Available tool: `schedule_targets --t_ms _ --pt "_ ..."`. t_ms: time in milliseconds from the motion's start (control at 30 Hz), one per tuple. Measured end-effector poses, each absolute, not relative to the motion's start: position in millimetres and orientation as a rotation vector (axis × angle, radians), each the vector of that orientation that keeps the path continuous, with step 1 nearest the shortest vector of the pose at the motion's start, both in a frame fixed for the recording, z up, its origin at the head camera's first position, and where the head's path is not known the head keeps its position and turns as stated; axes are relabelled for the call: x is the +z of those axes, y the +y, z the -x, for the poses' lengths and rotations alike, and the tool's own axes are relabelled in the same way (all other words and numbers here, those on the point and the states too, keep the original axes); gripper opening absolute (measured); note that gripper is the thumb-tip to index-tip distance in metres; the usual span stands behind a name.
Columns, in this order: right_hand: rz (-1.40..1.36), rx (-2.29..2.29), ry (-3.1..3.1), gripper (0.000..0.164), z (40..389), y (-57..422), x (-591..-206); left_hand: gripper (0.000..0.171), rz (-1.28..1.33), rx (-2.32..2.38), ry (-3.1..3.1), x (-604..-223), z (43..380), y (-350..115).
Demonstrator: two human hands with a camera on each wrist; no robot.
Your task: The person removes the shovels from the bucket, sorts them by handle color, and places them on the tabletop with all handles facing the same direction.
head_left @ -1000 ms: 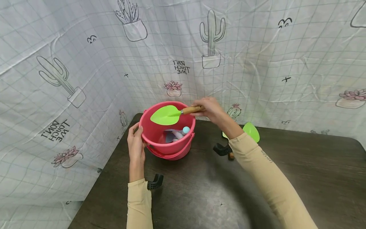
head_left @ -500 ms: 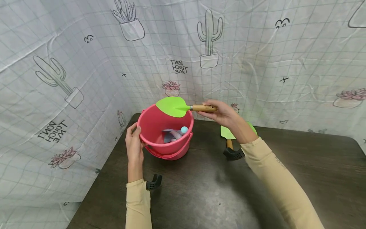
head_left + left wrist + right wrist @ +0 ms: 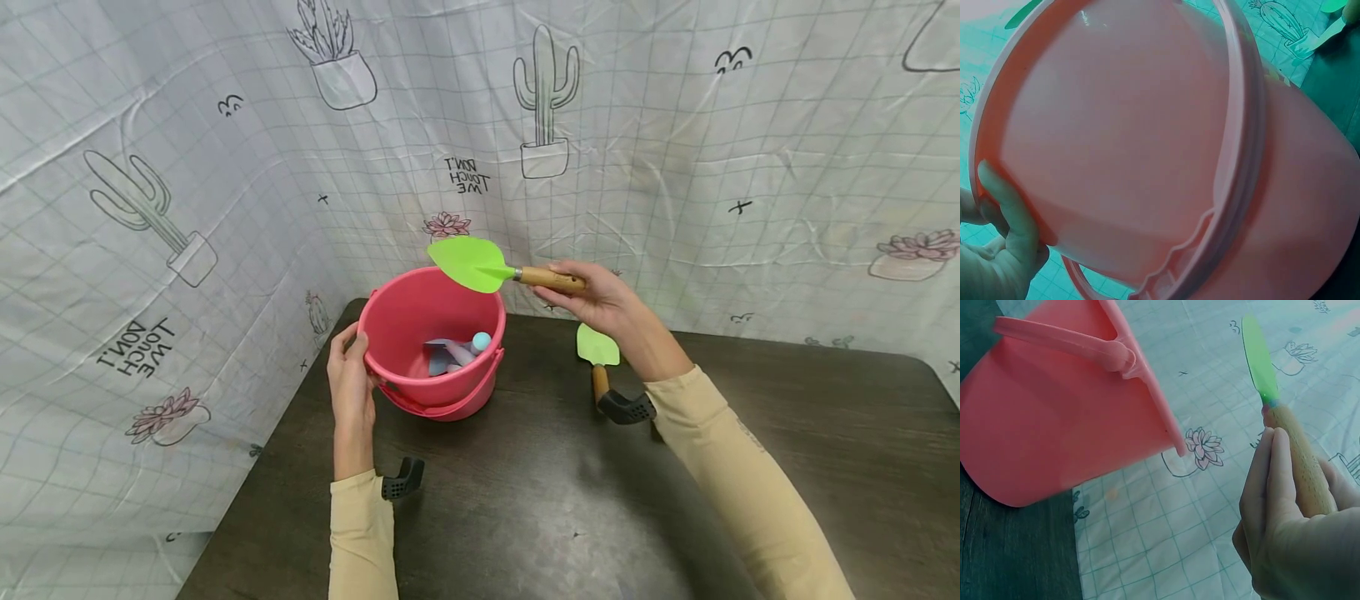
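Observation:
A pink bucket [image 3: 450,392] stands tilted at the back left of the table, its mouth facing the head camera. My left hand [image 3: 351,375] grips its left rim, the thumb bent over the edge inside in the left wrist view. Between the thumb and fingers of my right hand [image 3: 600,300] is the wooden handle of a garden trowel [image 3: 472,262]. Its bright green, leaf-shaped blade points left, held above the bucket's far right rim. Inside the bucket lie a lilac item with a light blue round end [image 3: 481,341] and a grey-blue flat piece [image 3: 438,361].
A second green tool with a wooden handle [image 3: 597,344] lies on the dark table [image 3: 510,508], right of the bucket and partly behind the right wrist's black mount. White cloth [image 3: 660,150] with cactus drawings hangs behind and along the left side.
My right hand has carried the trowel up and to the right, from over the bucket's mouth to its far right rim. My left hand keeps its grip on the bucket.

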State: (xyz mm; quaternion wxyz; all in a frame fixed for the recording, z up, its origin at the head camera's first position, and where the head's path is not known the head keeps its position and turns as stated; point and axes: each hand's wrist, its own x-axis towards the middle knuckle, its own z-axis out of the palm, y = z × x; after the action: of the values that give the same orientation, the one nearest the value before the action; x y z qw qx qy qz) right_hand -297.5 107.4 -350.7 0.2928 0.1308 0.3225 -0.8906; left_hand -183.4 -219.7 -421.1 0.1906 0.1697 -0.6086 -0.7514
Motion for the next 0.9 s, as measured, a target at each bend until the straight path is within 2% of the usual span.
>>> schedule_targets --t_ms 233,333,600,900 --pt "-0.322 -2.391 0.764 0.069 295 115 -352 0.041 -0.47 -2.111 -1.716 -421 182 -220" --pt "-0.273 -2.381 0.745 0.074 294 118 -352 0.041 -0.465 -2.112 -1.719 -421 182 -221" --pt "-0.222 -2.331 0.642 0.076 291 125 -353 0.041 -0.458 -2.114 -1.724 -422 182 -222" --pt "-0.041 -2.279 0.867 0.071 288 129 -355 0.041 -0.455 -2.129 -1.712 -420 182 -221"
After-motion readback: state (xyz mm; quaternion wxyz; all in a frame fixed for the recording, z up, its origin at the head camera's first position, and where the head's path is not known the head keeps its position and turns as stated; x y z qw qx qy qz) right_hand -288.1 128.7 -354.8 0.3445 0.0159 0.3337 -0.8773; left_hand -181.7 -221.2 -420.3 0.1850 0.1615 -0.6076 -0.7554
